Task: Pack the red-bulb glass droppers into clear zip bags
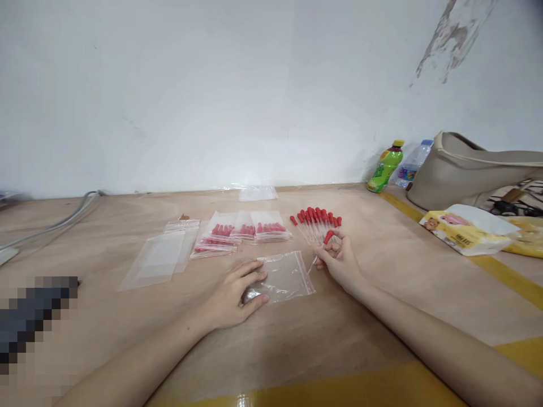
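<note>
In the head view, a clear zip bag (282, 275) lies on the table with its zip edge to the right. My left hand (241, 294) rests on the bag's left end, fingers spread and touching the plastic. Pinched in my right hand (337, 260) is a dropper with a red rubber bulb (328, 237); its clear tip points down-left by the bag's zip edge. Whether the tip is inside the bag I cannot tell. Just behind that hand, several more red-bulbed droppers (316, 217) lie fanned out. Filled bags with red bulbs (267, 226) overlap behind the left hand.
Flat zip bags (159, 254) lie at left, another bag (258, 194) by the wall. Right: a green bottle (386, 167), a clear bottle (416, 164), a grey-beige bag (462, 169) and a yellow tissue pack (456, 232). A cable (63, 217) runs along the far left.
</note>
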### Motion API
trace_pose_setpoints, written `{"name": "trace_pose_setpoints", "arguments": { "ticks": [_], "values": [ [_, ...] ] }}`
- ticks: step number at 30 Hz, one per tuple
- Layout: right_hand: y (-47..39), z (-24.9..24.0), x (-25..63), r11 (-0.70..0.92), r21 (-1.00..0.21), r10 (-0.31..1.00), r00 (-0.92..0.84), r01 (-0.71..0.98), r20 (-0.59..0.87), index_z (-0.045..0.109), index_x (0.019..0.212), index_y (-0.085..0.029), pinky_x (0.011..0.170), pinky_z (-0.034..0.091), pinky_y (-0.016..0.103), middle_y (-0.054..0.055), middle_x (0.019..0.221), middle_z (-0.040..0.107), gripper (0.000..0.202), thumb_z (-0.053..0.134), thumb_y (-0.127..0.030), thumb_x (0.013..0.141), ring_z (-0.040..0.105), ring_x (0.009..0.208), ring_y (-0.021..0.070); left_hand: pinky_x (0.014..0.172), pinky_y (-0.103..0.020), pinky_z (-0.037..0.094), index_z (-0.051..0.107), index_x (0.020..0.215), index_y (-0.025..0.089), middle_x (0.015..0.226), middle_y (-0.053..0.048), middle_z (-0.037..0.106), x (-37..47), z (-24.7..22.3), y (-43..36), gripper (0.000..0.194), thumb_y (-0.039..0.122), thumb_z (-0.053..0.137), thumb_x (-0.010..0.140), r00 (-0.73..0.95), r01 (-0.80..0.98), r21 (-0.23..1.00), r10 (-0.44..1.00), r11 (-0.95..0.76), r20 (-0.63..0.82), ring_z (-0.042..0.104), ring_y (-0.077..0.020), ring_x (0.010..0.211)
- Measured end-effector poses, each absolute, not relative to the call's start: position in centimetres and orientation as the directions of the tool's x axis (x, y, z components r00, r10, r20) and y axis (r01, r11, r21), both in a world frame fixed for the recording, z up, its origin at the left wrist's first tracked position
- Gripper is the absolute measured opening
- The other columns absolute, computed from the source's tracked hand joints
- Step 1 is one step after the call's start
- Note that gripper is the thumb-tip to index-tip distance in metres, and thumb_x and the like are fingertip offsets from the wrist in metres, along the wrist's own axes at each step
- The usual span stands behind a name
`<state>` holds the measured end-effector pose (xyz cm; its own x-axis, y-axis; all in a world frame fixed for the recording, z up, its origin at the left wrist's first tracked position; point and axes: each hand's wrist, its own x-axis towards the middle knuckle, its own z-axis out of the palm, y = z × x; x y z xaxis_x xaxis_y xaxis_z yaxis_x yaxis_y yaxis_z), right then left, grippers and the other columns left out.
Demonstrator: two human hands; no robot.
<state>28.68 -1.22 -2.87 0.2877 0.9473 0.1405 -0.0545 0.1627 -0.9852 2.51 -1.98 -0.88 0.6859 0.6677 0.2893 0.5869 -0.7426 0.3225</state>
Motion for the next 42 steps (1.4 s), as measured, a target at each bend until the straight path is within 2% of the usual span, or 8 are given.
{"name": "trace_pose_setpoints", "arguments": {
  "ticks": [7, 13, 20, 24, 28, 33, 38, 42],
  "values": [
    [-1.4, -2.6, 28.3, 0.112, -0.973, 0.961, 0.271, -0.200, 0.055, 0.028, 0.098, -0.024, 0.051, 0.052, 0.027, -0.008, 0.061, 0.056, 0.049, 0.064, -0.035, 0.067, 0.059, 0.050, 0.0119, 0.097, -0.044, 0.038, 0.054, 0.116, 0.022, 0.130, -0.007, 0.046, 2.6, -1.0, -2.0, 0.039, 0.041, 0.051, 0.082, 0.676, 0.619, 0.290, 0.683, -0.730, 0.275, 0.042, -0.0260, 0.120],
    [-2.0, -2.3, 28.1, -0.033, -0.943, 0.997, 0.050, -0.332, -0.052, 0.037, 0.086, -0.023, 0.067, 0.051, 0.030, -0.003, 0.069, 0.062, 0.031, 0.062, -0.032, 0.071, 0.064, 0.064, 0.0133, 0.097, -0.045, 0.037, 0.052, 0.118, 0.021, 0.127, -0.009, 0.048, 2.7, -1.0, -1.9, 0.042, 0.041, 0.051, 0.081, 0.615, 0.679, 0.280, 0.734, -0.679, 0.288, 0.043, -0.0269, 0.117],
    [-1.8, -1.9, 29.3, 0.054, -0.996, 0.974, -0.217, -0.071, 0.068, 0.048, 0.076, -0.018, 0.063, 0.045, 0.024, 0.002, 0.088, 0.060, 0.025, 0.069, -0.026, 0.064, 0.057, 0.070, 0.0095, 0.098, -0.045, 0.035, 0.046, 0.124, 0.025, 0.128, -0.007, 0.046, 2.5, -1.3, -1.6, 0.044, 0.041, 0.049, 0.084, 0.625, 0.658, 0.287, 0.717, -0.697, 0.307, 0.042, -0.0256, 0.118],
    [-1.2, -2.2, 29.2, 0.141, -0.981, 0.935, -0.308, -0.135, 0.176, 0.046, 0.076, -0.019, 0.063, 0.043, 0.022, 0.003, 0.105, 0.055, 0.026, 0.069, -0.022, 0.064, 0.055, 0.075, 0.0082, 0.098, -0.046, 0.034, 0.045, 0.126, 0.027, 0.130, -0.007, 0.043, 2.5, -1.5, -1.6, 0.043, 0.041, 0.046, 0.085, 0.650, 0.650, 0.268, 0.703, -0.711, 0.287, 0.040, -0.0257, 0.119],
    [-0.9, -2.1, 28.8, 0.021, -0.993, 0.896, -0.438, -0.117, 0.070, 0.041, 0.078, -0.021, 0.053, 0.041, 0.021, -0.003, 0.081, 0.057, 0.026, 0.065, -0.025, 0.068, 0.051, 0.056, 0.0061, 0.100, -0.045, 0.032, 0.043, 0.127, 0.027, 0.133, -0.006, 0.041, 2.4, -1.5, -1.6, 0.044, 0.043, 0.045, 0.086, 0.655, 0.653, 0.279, 0.710, -0.705, 0.259, 0.037, -0.0253, 0.122],
    [-0.8, -1.4, 29.1, 0.052, -0.984, 0.927, -0.374, 0.169, -0.016, 0.047, 0.073, -0.018, 0.044, 0.032, 0.018, -0.008, 0.056, 0.047, 0.027, 0.070, -0.024, 0.061, 0.040, 0.046, 0.0040, 0.101, -0.042, 0.033, 0.039, 0.129, 0.025, 0.134, -0.006, 0.040, 1.5, -0.6, -1.0, 0.048, 0.043, 0.046, 0.085, 0.711, 0.601, 0.342, 0.679, -0.723, 0.185, 0.035, -0.0236, 0.124],
    [-0.7, -0.9, 29.0, 0.122, -0.937, 0.916, -0.401, 0.326, -0.020, 0.061, 0.075, -0.014, 0.045, 0.032, 0.020, -0.004, 0.055, 0.050, 0.026, 0.066, -0.037, 0.066, 0.041, 0.047, 0.0059, 0.100, -0.044, 0.033, 0.040, 0.128, 0.026, 0.138, -0.006, 0.034, 1.0, -0.3, -0.7, 0.047, 0.043, 0.047, 0.085, 0.751, 0.576, 0.342, 0.646, -0.743, 0.137, 0.034, -0.0255, 0.125],
    [-1.1, -0.7, 28.5, 0.383, -0.833, 0.848, -0.509, 0.399, 0.147, 0.069, 0.078, -0.018, 0.060, 0.040, 0.023, 0.003, 0.074, 0.058, 0.028, 0.057, -0.043, 0.075, 0.051, 0.069, 0.0119, 0.101, -0.042, 0.033, 0.041, 0.127, 0.026, 0.138, -0.006, 0.035, 1.1, -0.8, -0.7, 0.046, 0.042, 0.047, 0.085, 0.742, 0.576, 0.340, 0.650, -0.743, 0.164, 0.034, -0.0248, 0.125]
  ]
}}
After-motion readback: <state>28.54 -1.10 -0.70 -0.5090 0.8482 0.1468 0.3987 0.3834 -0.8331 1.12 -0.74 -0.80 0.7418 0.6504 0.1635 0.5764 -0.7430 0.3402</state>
